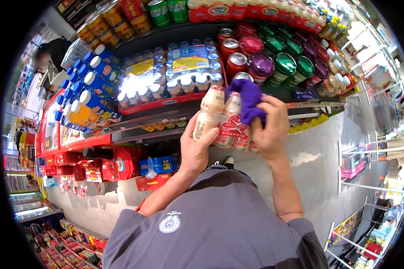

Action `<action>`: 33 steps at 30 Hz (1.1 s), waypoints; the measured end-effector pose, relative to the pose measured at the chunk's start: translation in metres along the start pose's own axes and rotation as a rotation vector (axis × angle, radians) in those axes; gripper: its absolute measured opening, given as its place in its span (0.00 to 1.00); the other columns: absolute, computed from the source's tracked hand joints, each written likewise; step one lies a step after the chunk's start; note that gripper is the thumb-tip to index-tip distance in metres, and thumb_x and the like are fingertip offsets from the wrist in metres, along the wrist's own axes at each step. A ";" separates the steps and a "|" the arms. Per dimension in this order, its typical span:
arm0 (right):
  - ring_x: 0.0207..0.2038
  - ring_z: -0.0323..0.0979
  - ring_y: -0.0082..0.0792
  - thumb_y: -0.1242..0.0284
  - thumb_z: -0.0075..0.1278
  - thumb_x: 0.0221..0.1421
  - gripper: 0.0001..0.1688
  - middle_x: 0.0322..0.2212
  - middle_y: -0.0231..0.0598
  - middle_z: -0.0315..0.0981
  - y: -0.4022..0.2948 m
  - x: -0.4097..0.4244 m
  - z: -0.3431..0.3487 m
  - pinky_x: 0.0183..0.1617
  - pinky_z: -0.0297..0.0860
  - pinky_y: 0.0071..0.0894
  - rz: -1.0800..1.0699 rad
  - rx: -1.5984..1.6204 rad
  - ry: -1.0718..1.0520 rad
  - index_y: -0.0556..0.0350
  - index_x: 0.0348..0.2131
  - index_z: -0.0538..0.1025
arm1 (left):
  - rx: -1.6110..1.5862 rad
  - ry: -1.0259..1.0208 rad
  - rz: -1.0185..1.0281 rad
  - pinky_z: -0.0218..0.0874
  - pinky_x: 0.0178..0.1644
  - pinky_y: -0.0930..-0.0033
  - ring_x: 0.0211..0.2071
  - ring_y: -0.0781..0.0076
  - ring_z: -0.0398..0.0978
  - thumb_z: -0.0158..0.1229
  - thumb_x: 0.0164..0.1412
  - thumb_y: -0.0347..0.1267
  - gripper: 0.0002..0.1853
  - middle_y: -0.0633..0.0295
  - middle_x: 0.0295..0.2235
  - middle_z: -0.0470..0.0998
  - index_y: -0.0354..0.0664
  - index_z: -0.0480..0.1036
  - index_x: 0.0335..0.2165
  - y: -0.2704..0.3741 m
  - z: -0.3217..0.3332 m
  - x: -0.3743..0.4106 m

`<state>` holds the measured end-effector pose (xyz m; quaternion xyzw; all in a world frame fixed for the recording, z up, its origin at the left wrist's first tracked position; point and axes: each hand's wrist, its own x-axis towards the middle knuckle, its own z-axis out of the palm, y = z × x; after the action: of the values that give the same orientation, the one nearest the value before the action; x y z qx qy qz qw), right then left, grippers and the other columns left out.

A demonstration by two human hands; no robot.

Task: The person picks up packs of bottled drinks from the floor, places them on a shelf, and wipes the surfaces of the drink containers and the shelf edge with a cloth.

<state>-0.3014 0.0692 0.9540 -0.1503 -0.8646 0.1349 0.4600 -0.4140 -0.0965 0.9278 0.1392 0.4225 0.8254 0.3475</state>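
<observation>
My left hand [197, 144] grips the left end of a shrink-wrapped pack of small plastic drink bottles [210, 109], held tilted in front of my chest. The bottles have foil lids and pinkish-beige contents. In my right hand [271, 126] is a bunched purple cloth [249, 101], pressed against the right side and top of the pack. The cloth and the hand hide the bottles at that end. Behind the pack, a shelf holds drinks, among them red cans [237, 62] and jars with shiny purple and green lids [261, 65].
Two trays of small bottles [170, 75] stand on the shelf, left of the cans. Blue-capped bottles [102, 79] crowd its left end. Red cartons [121, 164] sit on the lower left. White wire racks [373, 149] line the right side. Another person [54, 55] is at the far left.
</observation>
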 end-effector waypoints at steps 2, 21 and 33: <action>0.43 0.70 0.46 0.83 0.56 0.46 0.18 0.42 0.46 0.69 0.003 -0.007 -0.002 0.49 0.68 0.40 0.131 0.107 0.087 0.58 0.39 0.70 | 0.015 0.016 0.068 0.65 0.56 0.67 0.49 0.72 0.74 0.63 0.58 0.23 0.34 0.58 0.50 0.74 0.34 0.61 0.61 0.009 -0.010 0.000; 0.51 0.73 0.48 0.72 0.71 0.41 0.46 0.48 0.54 0.72 -0.067 -0.005 0.039 0.56 0.69 0.43 -0.187 0.380 0.135 0.65 0.56 0.65 | -0.230 -0.061 -0.053 0.63 0.59 0.52 0.54 0.59 0.73 0.46 0.59 0.68 0.51 0.55 0.60 0.65 0.46 0.49 0.66 0.063 0.002 0.016; 0.54 0.70 0.54 0.69 0.66 0.46 0.27 0.50 0.45 0.74 -0.084 0.061 0.067 0.59 0.64 0.49 -0.375 0.425 -0.332 0.55 0.47 0.79 | -0.489 -0.285 -0.207 0.64 0.60 0.59 0.55 0.62 0.72 0.41 0.65 0.59 0.36 0.56 0.54 0.72 0.46 0.63 0.60 0.041 -0.044 0.026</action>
<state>-0.4009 0.0089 0.9954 0.1348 -0.8929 0.2478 0.3509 -0.4740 -0.1212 0.9322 0.1221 0.1699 0.8349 0.5090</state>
